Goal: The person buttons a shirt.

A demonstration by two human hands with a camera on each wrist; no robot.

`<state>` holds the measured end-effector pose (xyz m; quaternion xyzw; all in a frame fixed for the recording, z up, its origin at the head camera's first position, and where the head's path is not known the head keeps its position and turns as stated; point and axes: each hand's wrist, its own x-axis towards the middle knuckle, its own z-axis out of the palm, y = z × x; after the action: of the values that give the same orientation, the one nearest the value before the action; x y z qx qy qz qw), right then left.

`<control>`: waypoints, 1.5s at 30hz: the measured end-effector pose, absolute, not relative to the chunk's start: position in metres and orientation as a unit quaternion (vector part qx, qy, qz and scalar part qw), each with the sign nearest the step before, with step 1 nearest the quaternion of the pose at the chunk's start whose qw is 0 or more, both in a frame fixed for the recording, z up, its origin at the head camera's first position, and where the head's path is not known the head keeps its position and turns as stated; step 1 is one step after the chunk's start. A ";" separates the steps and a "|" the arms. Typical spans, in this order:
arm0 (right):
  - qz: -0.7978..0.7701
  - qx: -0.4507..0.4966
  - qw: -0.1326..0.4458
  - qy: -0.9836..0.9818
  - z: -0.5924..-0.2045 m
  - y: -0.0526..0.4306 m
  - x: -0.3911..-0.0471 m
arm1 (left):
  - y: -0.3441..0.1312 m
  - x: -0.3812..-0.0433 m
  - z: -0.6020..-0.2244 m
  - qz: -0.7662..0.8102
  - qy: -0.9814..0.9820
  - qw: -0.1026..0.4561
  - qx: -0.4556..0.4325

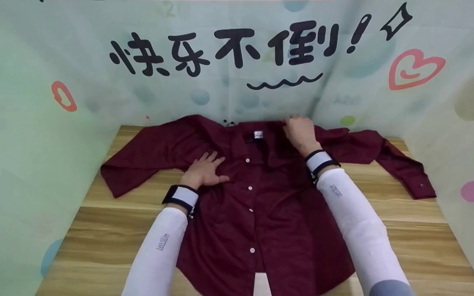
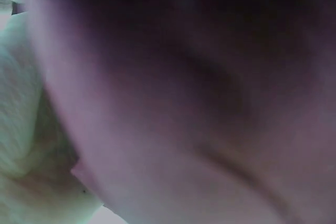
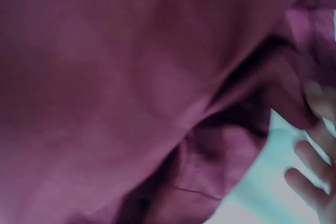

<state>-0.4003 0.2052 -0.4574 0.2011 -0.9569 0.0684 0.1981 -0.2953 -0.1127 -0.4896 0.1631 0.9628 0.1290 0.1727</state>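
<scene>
A dark red button-up shirt [image 1: 220,218] lies front side up, its white buttons running down the middle and its sleeves out to both sides. My left hand [image 1: 206,169] rests with spread fingers on the chest, left of the button line. In the left wrist view, blurred red cloth fills most of the picture. At the collar's right side, my right hand [image 1: 300,131] pinches the fabric. The right wrist view has the pinched cloth at its right edge, with the other fingers [image 3: 310,187] loosely extended below. A pale label [image 1: 258,134] shows inside the neck.
The shirt lies on a wood-grain table [image 1: 109,238]. A printed cloth backdrop [image 1: 220,90] with dark lettering rises right behind the collar, and pale cloth walls stand on both sides. The right cuff [image 1: 420,187] reaches near the table's right edge.
</scene>
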 end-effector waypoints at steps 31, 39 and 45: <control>0.208 0.174 -0.041 -0.962 -0.467 0.328 -0.266 | -0.113 -0.297 -0.492 0.139 0.962 0.174 0.160; 0.229 0.169 -0.073 -0.956 -0.479 0.337 -0.237 | -0.114 -0.296 -0.493 0.135 0.962 0.176 0.161; 0.289 0.117 -0.086 -0.946 -0.475 0.354 -0.213 | -0.110 -0.296 -0.491 0.128 0.963 0.172 0.161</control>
<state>-0.2128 0.3540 -0.4745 0.1174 -0.9461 0.2893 -0.0861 -0.2960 -0.1104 -0.4911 0.1609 0.9635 0.1277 0.1717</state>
